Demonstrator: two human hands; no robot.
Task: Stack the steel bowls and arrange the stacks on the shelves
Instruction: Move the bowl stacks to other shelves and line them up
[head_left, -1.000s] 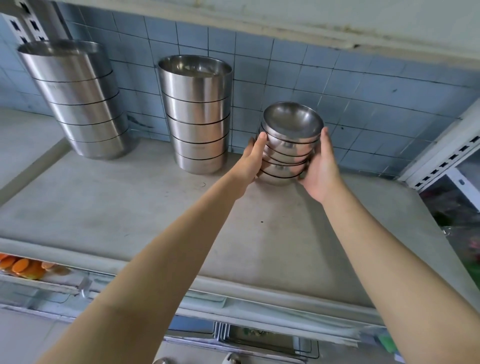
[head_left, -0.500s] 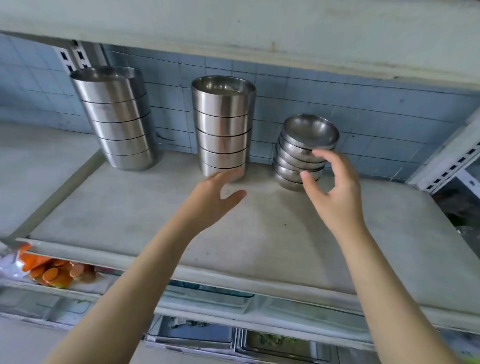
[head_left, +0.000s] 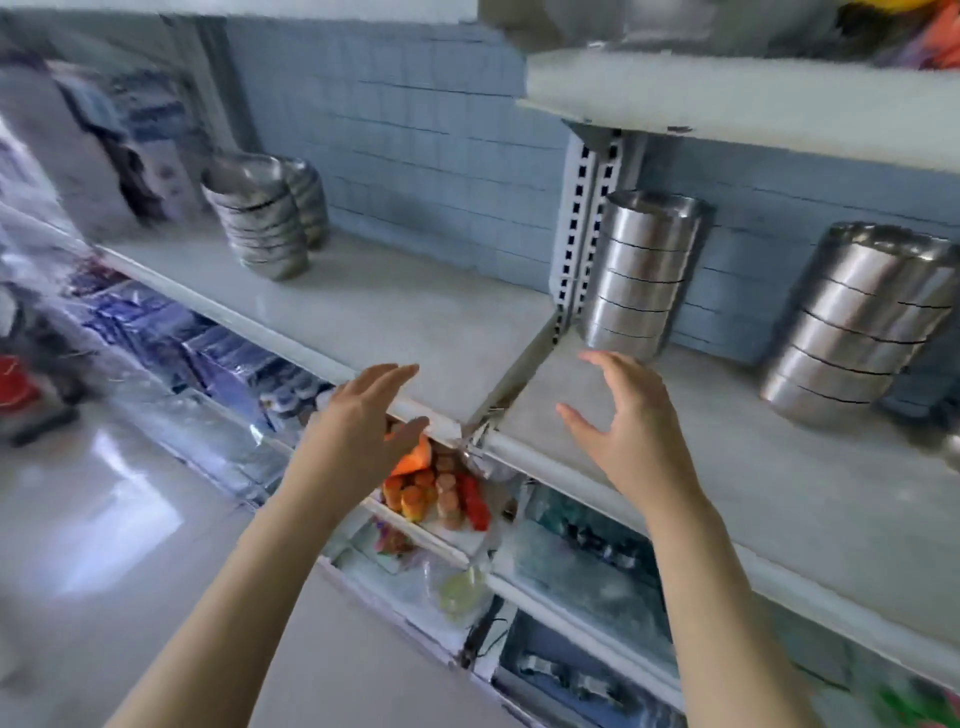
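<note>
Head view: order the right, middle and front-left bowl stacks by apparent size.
1. Right stack
2. Middle stack: close; the right one is nearer, so real sizes may match.
3. Front-left stack

Shallow round steel bowl stacks, beyond left hand (head_left: 358, 431): two are counted, front stack (head_left: 262, 228), rear stack (head_left: 310, 200). Straight-sided steel bowl stacks, beyond right hand (head_left: 634, 436): two are counted, nearer stack (head_left: 641, 270), farther stack (head_left: 857, 322).

front shallow-bowl stack (head_left: 262, 218) and rear shallow-bowl stack (head_left: 310, 200), blurred, side by side at left shelf's (head_left: 405, 317) back-left; upright deep-bowl stack (head_left: 641, 275) and second deep-bowl stack (head_left: 857, 322) apart along right shelf's (head_left: 727, 467) back edge.
</note>
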